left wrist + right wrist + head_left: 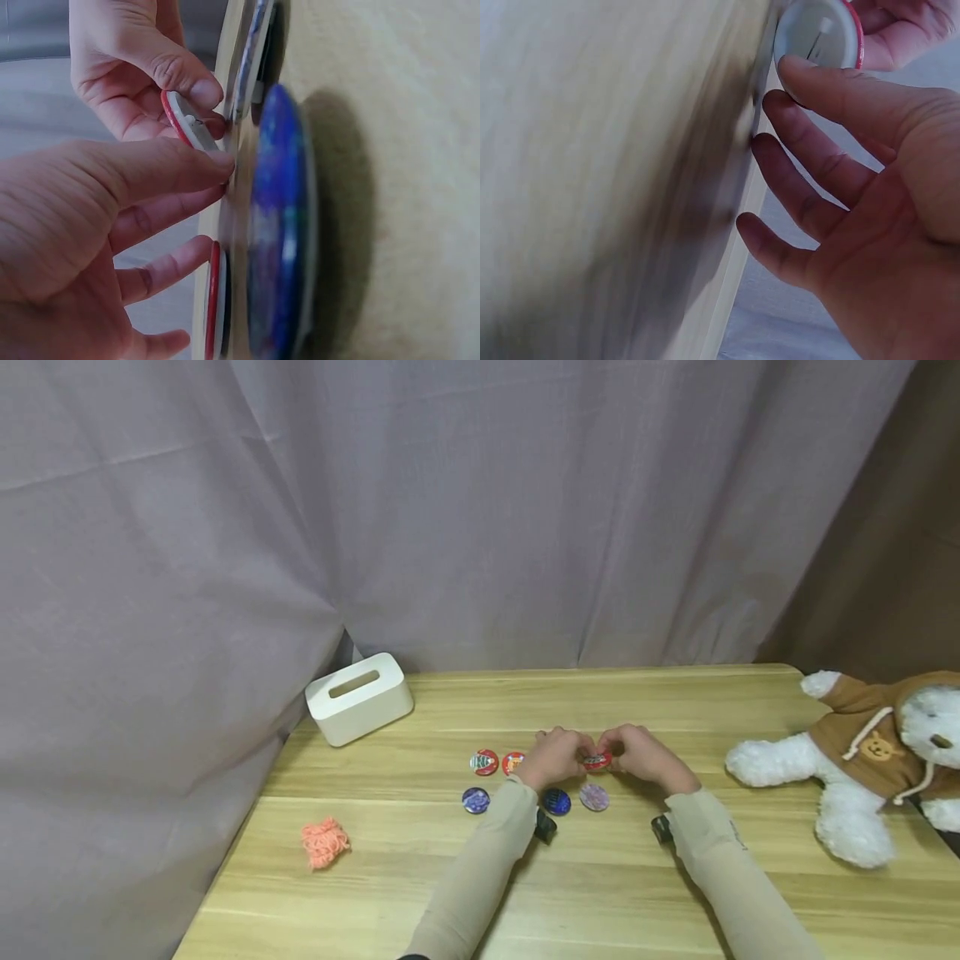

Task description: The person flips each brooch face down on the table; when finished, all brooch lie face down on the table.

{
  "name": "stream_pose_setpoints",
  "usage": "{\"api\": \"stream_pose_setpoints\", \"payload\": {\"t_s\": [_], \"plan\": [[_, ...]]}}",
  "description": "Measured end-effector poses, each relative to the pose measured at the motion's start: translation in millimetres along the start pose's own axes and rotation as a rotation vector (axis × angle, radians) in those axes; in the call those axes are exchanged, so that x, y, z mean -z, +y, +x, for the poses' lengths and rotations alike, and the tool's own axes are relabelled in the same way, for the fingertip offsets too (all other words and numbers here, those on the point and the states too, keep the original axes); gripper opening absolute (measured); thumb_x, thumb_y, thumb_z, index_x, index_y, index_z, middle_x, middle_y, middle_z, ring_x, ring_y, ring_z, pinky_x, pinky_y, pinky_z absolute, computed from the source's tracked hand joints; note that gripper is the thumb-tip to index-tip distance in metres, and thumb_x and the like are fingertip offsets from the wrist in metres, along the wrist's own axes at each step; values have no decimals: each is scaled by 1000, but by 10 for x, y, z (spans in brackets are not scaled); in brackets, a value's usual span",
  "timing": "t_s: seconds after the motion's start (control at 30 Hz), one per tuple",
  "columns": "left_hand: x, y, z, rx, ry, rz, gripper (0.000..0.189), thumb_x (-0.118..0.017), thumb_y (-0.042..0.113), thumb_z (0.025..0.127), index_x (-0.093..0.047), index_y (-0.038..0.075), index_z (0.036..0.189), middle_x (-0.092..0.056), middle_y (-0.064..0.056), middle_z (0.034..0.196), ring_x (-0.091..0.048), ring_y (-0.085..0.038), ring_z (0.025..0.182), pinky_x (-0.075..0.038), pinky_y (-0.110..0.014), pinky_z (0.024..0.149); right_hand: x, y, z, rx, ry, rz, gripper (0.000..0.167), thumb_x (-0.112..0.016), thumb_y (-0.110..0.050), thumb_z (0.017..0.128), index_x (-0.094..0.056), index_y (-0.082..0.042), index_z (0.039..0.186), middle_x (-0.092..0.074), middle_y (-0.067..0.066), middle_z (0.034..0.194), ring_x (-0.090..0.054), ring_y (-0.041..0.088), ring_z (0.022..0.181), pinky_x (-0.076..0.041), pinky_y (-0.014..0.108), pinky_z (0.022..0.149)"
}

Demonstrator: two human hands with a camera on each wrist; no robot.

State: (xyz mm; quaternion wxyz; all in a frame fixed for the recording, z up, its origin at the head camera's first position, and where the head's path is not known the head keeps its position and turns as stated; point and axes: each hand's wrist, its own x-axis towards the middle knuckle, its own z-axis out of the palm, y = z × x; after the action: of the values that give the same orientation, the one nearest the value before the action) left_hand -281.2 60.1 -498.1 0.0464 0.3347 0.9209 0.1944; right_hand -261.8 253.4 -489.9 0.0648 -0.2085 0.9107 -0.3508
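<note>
Between both hands, just above the table, is a red-rimmed round pin badge [597, 762]. The left hand [555, 757] pinches one edge of it with thumb and finger, while the right hand [642, 755] pinches the opposite edge. Its pale back with a metal pin [819, 39] faces the right wrist camera. Another of the left hand's fingers reaches right to the edge of a second red badge [215, 300]. Nearer the wrists lie a dark blue badge [557, 802] and a pale purple badge [594, 797].
Left of the hands lie a red badge with green and white stripes [484, 762], a red-and-orange badge [513, 763] and a blue-purple badge [476, 800]. Coral yarn [324, 842] and a white tissue box [360, 700] are farther left. A plush toy [855, 752] sits at right.
</note>
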Motion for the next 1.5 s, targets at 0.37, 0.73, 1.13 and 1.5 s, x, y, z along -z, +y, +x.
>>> {"api": "stream_pose_setpoints", "payload": {"t_s": [0.37, 0.73, 1.13, 1.5], "plan": [[28, -14, -24, -9, 52, 31, 10, -82, 23, 84, -78, 25, 93, -72, 17, 88, -59, -5, 85, -32, -33, 84, 50, 87, -38, 48, 8, -20, 12, -72, 4, 85, -76, -5, 90, -72, 0, 82, -54, 13, 67, -45, 30, 65], [76, -3, 2, -12, 110, -32, 14, -77, 21, 88, -76, 21, 101, -72, 13, 85, -60, -5, 82, -39, -33, 85, 96, 55, -88, 51, -28, 24, 5, -67, 1, 92, -72, -1, 90, -67, 4, 78, -50, 12, 65, -41, 28, 62], [48, 22, 26, 25, 94, -68, 23, -79, 15, 86, -69, 18, 107, -72, 11, 85, -60, -3, 76, -45, -28, 77, 74, 41, -58, 55, -38, 3, 8, -69, 2, 88, -68, 3, 96, -65, 4, 78, -52, 14, 66, -43, 29, 62], [-6, 86, 38, 88, 63, 28, 30, -82, 21, 84, -69, 22, 110, -63, 14, 75, -57, -6, 78, -42, -45, 93, -14, 5, -34, 10, 30, -40, 26, -75, 8, 78, -61, 0, 98, -56, 1, 70, -48, 13, 61, -41, 27, 57]]}}
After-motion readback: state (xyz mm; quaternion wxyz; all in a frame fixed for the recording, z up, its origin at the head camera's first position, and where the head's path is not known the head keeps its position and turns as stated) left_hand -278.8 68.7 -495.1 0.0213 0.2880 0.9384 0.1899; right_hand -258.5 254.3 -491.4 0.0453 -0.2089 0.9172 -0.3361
